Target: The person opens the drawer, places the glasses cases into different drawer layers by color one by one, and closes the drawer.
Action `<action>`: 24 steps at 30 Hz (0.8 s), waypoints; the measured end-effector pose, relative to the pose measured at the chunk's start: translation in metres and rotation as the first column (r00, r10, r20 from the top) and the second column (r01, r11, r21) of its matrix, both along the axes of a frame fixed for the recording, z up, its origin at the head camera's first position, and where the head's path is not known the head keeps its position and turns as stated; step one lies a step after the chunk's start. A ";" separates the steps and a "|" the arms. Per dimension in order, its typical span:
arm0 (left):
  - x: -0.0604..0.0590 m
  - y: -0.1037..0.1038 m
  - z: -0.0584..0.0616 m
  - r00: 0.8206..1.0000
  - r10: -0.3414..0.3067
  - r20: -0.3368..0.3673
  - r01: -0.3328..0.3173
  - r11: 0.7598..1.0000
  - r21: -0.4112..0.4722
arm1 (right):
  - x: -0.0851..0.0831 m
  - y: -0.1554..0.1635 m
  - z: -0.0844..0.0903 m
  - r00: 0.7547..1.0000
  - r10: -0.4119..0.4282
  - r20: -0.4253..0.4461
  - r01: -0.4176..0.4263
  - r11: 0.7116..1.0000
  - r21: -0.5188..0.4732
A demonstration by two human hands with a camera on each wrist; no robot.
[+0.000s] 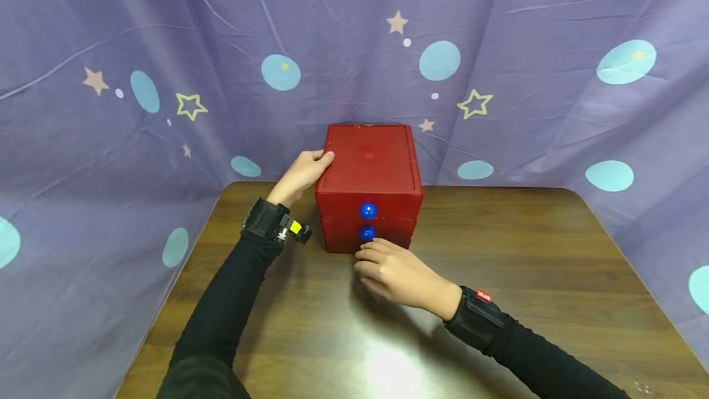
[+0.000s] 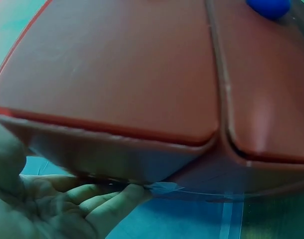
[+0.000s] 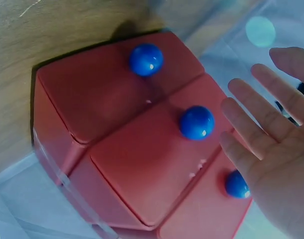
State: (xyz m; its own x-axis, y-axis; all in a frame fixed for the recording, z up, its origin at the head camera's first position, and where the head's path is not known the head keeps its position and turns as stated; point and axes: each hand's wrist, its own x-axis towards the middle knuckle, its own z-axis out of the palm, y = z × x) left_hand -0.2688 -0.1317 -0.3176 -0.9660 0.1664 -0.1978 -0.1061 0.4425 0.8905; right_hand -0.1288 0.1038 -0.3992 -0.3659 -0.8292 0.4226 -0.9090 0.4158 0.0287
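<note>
Bracing the red drawer box on the tabletop, our left hand curls round its top left edge (likely to stop it sliding), while our right hand, fingers straight and holding nothing, hovers just before the lowest blue knob.

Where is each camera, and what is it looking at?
Head: on the person's head, looking forward and down at the red drawer box on the table; both arms show, left hand gripping the box's top edge.
Left wrist: close against the box's side; left fingers show.
Right wrist: faces the drawer fronts with blue knobs; open right hand shows.
All three views share the red box.
</note>
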 end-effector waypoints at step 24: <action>0.135 -0.005 -0.028 0.816 0.086 -0.572 -0.197 0.971 -0.135 | 0.026 0.049 0.015 0.934 -0.252 0.255 0.304 0.932 -0.195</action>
